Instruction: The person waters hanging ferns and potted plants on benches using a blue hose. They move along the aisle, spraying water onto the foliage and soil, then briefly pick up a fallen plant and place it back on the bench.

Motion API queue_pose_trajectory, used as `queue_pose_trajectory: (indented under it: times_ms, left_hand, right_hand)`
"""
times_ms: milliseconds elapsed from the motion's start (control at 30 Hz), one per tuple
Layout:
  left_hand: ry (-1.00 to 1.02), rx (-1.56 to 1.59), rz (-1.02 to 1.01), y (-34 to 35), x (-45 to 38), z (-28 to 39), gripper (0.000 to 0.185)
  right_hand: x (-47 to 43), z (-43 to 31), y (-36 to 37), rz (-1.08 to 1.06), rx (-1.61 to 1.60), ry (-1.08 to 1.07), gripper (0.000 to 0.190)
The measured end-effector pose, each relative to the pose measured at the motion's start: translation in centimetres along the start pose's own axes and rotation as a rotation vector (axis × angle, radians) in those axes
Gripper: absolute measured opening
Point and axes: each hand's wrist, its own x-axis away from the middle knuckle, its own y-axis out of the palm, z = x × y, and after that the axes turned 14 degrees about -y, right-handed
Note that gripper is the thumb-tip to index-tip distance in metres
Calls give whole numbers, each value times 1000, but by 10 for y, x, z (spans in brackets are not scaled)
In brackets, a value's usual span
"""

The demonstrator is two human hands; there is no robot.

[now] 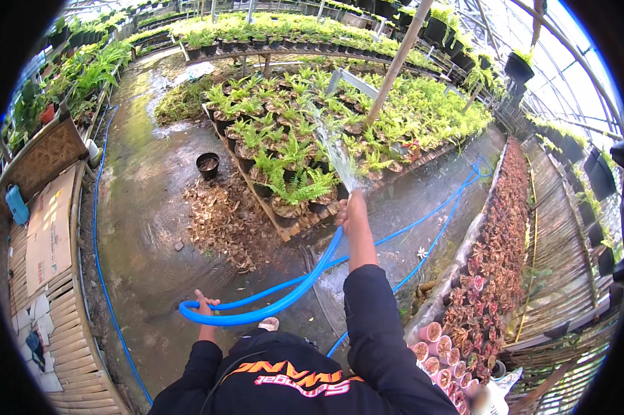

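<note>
My right hand (352, 211) grips the end of a blue garden hose (286, 302), arm stretched forward. A fan of water (334, 148) sprays from it over potted ferns (296, 179) in black pots, which stand on a low wooden platform (286, 232). Lower and to the left, my left hand (206, 303) supports a bend of the same hose, which loops around it; whether the fingers close fully is hard to see. From there the hose runs back to the right, across the wet floor.
A black pot (208, 165) stands beside a heap of dry leaves (223, 223). Another blue hose stretch (98, 207) lies along the bamboo bench (78, 332) at left. Pink pots (440, 345) and reddish plants (498, 233) line the right. A slanting pole (398, 65) rises from the ferns.
</note>
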Motion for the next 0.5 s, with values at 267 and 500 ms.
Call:
queue_pose_trajectory:
  times_ms: [267, 500]
  left_hand:
    - [-86, -138, -74, -87, 93, 30, 55]
    - [57, -516, 74, -153, 137, 93, 43]
  right_hand:
    - [61, -10, -109, 345, -219, -198, 46]
    - [156, -27, -160, 620, -227, -395, 41]
